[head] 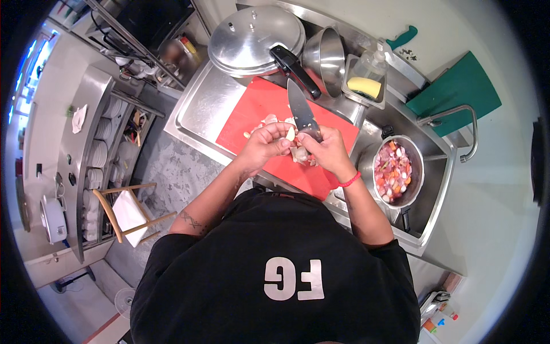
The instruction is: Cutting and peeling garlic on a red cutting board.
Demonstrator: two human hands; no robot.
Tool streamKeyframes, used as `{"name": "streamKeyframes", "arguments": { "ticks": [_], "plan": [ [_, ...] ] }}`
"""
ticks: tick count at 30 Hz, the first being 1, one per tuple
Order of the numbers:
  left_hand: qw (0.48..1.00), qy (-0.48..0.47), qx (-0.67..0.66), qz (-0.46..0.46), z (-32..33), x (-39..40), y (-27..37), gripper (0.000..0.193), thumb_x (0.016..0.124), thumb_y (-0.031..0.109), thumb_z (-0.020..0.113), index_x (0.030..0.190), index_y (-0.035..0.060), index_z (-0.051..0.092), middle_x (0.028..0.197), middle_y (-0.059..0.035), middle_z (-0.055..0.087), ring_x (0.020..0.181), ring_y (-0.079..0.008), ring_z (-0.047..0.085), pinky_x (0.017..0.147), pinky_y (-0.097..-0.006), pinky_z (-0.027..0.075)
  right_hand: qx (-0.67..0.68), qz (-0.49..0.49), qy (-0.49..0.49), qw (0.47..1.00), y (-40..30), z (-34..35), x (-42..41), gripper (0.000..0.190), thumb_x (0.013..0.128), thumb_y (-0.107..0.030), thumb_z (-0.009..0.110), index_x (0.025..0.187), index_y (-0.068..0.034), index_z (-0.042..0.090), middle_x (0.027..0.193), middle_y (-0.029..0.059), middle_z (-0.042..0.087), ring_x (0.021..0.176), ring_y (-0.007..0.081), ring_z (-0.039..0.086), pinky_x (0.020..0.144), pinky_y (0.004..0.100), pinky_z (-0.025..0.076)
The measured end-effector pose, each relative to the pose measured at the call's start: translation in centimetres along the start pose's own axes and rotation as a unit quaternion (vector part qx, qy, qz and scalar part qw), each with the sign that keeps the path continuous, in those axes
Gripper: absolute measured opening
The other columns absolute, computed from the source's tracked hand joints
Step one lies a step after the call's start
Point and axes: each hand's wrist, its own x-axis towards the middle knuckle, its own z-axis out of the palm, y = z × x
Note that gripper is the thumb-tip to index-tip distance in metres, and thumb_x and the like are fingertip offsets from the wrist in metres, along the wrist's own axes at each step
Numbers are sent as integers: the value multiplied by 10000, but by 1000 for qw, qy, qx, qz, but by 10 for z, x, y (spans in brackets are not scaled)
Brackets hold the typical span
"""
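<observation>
My left hand (265,146) holds a pale peeled garlic clove (291,133) between thumb and fingertips, above a red cutting board (240,112). In my right hand (327,150) is a chef's knife (300,103), its broad blade pointing away from me and flecked with small bits. The right thumb is close beside the clove. Papery garlic skins (299,155) and pieces of garlic lie on the board around and beneath both hands; the hands partly hide them. The knife's handle is mostly covered by my right hand.
Behind the board stand a large pressure cooker (253,38), a steel bowl (324,60) and a steel container (365,99) with a yellow sponge. In the sink at right is a pot (420,172) of meat and vegetables. A faucet (475,133) and green board (459,94) are beyond.
</observation>
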Motion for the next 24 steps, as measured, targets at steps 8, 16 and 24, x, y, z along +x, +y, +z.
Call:
{"name": "streamKeyframes", "arguments": {
  "ticks": [8, 16, 24],
  "plan": [
    [991, 11, -129, -43, -3, 0, 0, 304, 940, 164, 552, 1234, 103, 503, 1175, -22, 566, 1057, -173, 576, 881, -354, 494, 66, -26, -6, 997, -5, 0, -4, 130, 874, -111, 618, 834, 11, 637, 576, 17, 591, 451, 53, 506, 388, 226, 372],
    [989, 30, -140, -35, 0, 3, -1, 257, 896, 75, 589, 1146, 91, 530, 1093, -35, 605, 965, -149, 605, 804, -304, 502, 42, -7, 18, 999, -2, -7, 1, 139, 862, -127, 637, 888, 10, 635, 631, 27, 621, 499, 66, 541, 444, 237, 428],
    [994, 73, -79, 20, 2, 3, -6, 300, 844, -2, 633, 1133, 36, 561, 1014, -51, 631, 845, -103, 612, 694, -245, 503, -165, 14, 42, 985, 37, -24, 2, 225, 771, -156, 643, 932, -1, 622, 696, 122, 647, 588, 198, 634, 590, 337, 497]
  ]
}}
